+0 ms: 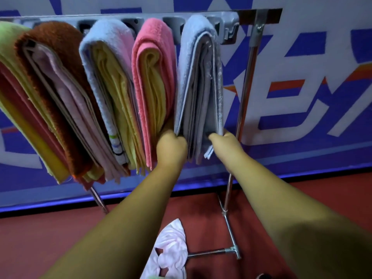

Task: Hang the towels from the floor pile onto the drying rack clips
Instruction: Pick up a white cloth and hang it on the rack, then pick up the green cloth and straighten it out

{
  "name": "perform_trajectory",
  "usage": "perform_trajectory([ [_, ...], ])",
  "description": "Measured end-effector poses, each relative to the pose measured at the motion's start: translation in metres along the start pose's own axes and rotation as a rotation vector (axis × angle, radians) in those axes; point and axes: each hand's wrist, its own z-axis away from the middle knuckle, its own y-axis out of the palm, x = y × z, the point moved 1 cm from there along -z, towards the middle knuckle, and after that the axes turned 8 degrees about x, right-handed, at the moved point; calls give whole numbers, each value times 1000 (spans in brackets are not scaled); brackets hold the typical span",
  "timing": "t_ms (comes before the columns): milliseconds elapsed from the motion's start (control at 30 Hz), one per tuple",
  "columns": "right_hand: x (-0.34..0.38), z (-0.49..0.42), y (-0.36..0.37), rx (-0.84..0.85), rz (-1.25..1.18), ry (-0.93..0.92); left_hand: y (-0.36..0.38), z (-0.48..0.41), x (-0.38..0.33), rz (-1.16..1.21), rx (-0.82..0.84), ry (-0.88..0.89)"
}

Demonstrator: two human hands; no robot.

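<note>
Apparently both hands (172, 147) (225, 142) pinching folded, fluffy grey towel (198, 77) edges

The left forearm (128, 214) and right forearm (271, 198) are showing bare along their whole visible length, looking broad near the camera and narrowing farther off. The left hand (171, 151) and right hand (226, 142) are showing bare as well, their knuckles looking rounded and their fingertips lying out of sight.
</note>
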Motion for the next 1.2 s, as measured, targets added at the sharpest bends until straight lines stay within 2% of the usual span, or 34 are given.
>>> perform_trajectory([
  [167,-6,-9,5,-52,-115,44,0,-5,4,137,43,61],
  [267,-8,-14,5,-89,-189,54,-1,-5,4,54,39,106],
  [433,-15,-13,10,-37,-116,57,4,-6,12,-153,-37,135],
  [600,-36,-7,18,11,-163,110,17,2,33,-244,64,120],
  [800,-65,10,32,54,-303,166,18,29,46,-159,191,50],
  [900,-84,23,40,93,-298,218,19,39,60,-154,278,31],
  [1200,-171,67,75,218,-289,448,22,81,170,-272,590,-205],
])
